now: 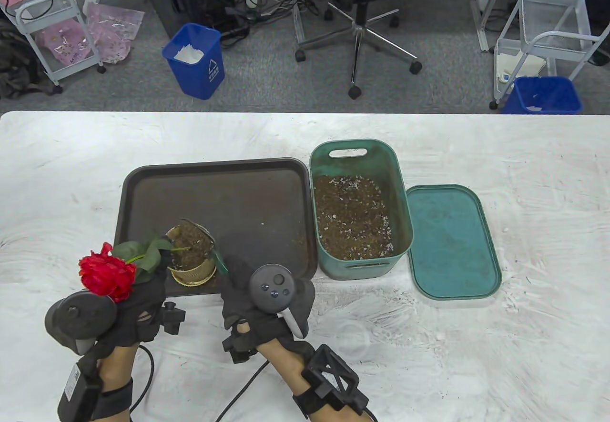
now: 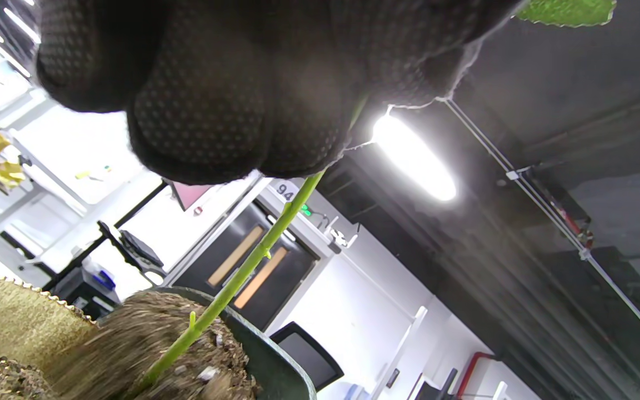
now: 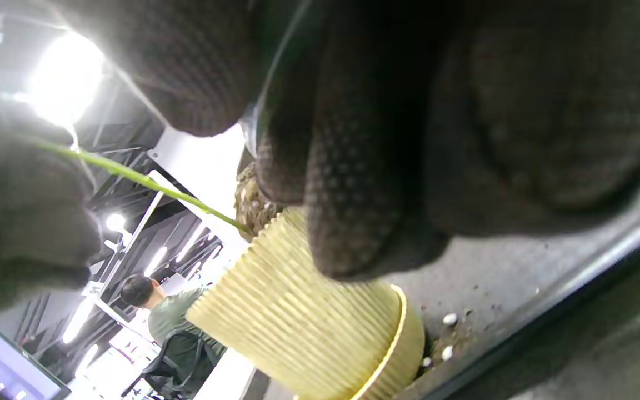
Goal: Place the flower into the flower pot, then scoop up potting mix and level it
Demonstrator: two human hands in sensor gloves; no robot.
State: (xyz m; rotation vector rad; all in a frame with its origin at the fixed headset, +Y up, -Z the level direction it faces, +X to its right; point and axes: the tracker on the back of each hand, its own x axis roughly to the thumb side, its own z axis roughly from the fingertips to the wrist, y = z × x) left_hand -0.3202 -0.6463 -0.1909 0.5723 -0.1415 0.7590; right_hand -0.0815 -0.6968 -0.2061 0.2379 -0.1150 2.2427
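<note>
A red rose [image 1: 104,276] leans out to the left of a ribbed yellow flower pot [image 1: 194,272] that stands at the front of a dark tray [image 1: 248,193]. Its green stem [image 2: 253,261] runs down into the soil in the pot. My left hand [image 1: 157,269] pinches the stem just left of the pot, fingers curled round it [image 2: 231,100]. My right hand [image 1: 233,274] sits at the pot's right side and grips a green scoop [image 1: 220,259], whose soil-laden blade [image 2: 267,361] is at the pot's rim. In the right wrist view the curled fingers [image 3: 381,139] hide most of the scoop above the pot [image 3: 309,311].
A green bin [image 1: 404,212] of potting mix stands right of the tray, and its lid [image 1: 452,241] lies flat further right. Soil crumbs dot the tray near the pot. Beyond the table's far edge are an office chair and blue waste bins.
</note>
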